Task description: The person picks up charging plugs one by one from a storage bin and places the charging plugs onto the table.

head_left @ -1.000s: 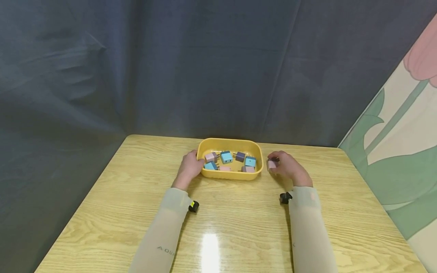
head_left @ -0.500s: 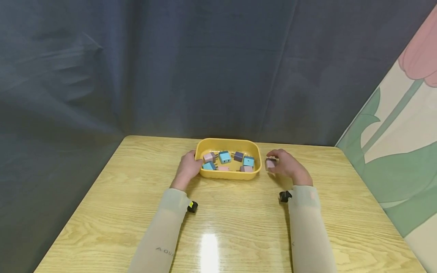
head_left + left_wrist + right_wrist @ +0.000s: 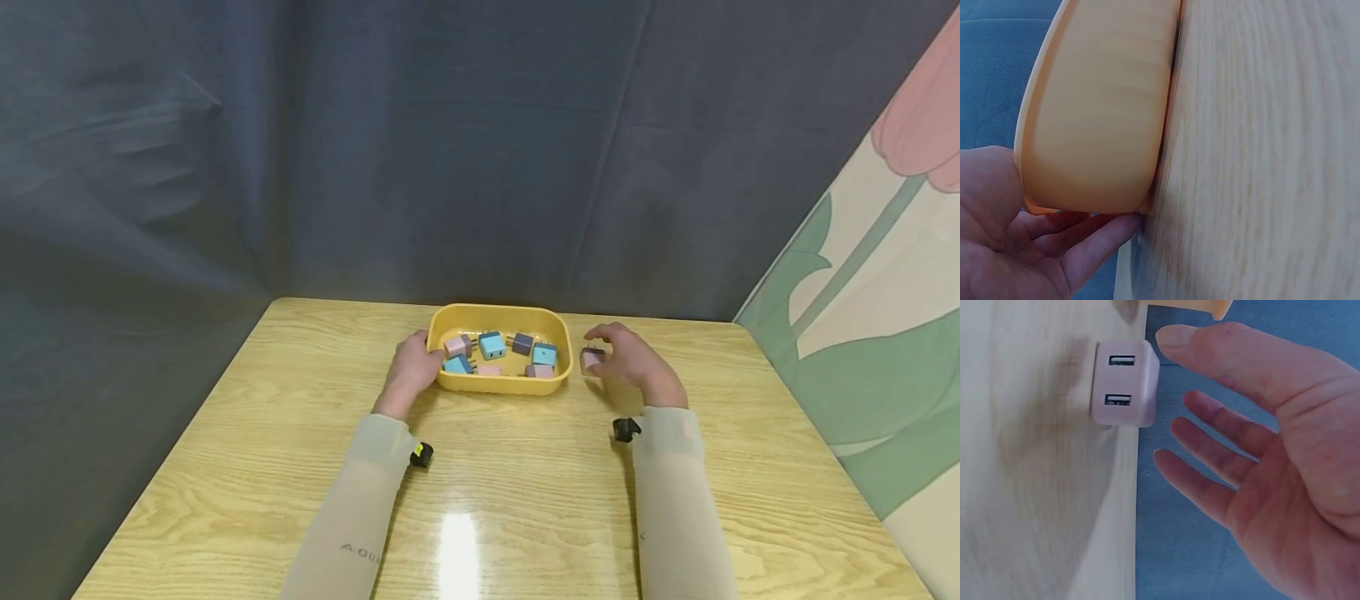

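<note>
A pink USB wall charger [image 3: 1121, 384] with two ports stands on the wooden table, prongs up, just right of the yellow plastic basket [image 3: 504, 385]. My right hand [image 3: 630, 367] hovers beside it, thumb and fingers spread apart; the right wrist view shows a gap between thumb and charger. At the basket's left end, my left hand [image 3: 416, 364] grips the rim, fingers against the outer wall in the left wrist view. Inside the basket lie several chargers: blue ones [image 3: 492, 346], pink ones [image 3: 456, 347] and a dark purple one [image 3: 522, 343].
The light wooden table [image 3: 525, 483] ends at a dark blue curtain [image 3: 450, 150] close behind the basket. A wall with a floral print [image 3: 885, 333] runs along the right side. Black wrist cameras [image 3: 625, 430] sit at both cuffs.
My right hand's fingers have come away from the pink charger, which stands more exposed on the table. My left hand stays on the basket. The head view has shifted slightly.
</note>
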The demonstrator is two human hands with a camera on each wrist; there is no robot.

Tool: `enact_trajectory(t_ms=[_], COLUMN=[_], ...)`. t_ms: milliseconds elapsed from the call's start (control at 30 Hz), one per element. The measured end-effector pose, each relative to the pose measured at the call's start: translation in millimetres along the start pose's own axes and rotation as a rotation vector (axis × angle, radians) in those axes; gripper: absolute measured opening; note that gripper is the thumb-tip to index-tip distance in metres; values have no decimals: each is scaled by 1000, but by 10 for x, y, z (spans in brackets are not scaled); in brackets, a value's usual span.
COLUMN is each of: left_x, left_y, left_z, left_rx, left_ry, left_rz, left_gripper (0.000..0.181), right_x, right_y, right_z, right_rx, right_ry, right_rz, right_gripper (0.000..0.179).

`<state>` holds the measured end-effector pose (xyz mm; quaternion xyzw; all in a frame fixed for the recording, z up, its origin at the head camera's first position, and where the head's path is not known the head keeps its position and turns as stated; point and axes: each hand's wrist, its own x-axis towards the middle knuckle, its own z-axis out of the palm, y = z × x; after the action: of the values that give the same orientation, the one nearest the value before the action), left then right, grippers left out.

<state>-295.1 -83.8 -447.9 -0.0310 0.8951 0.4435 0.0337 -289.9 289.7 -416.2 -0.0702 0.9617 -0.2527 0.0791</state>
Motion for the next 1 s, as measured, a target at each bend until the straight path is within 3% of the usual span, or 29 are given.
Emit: enact_trajectory(t_ms=[467,767,1000], left_x=[-29,-5,-12], left_y=[27,0,19], left_z=[-3,27,19], left_rx=[-5,10,6], left_ry=[3,13,12], left_rz=[-10,-10,-21], left_gripper=[48,44,44], right_x=[-59,-99,-70], right_y=[-216,-492,-790], right_z=[-126,-127,-9], right_rx=[-42,-88,-87], right_ry=[86,159,141], right_rz=[-104,-151,-163], right_gripper=[57,52,50])
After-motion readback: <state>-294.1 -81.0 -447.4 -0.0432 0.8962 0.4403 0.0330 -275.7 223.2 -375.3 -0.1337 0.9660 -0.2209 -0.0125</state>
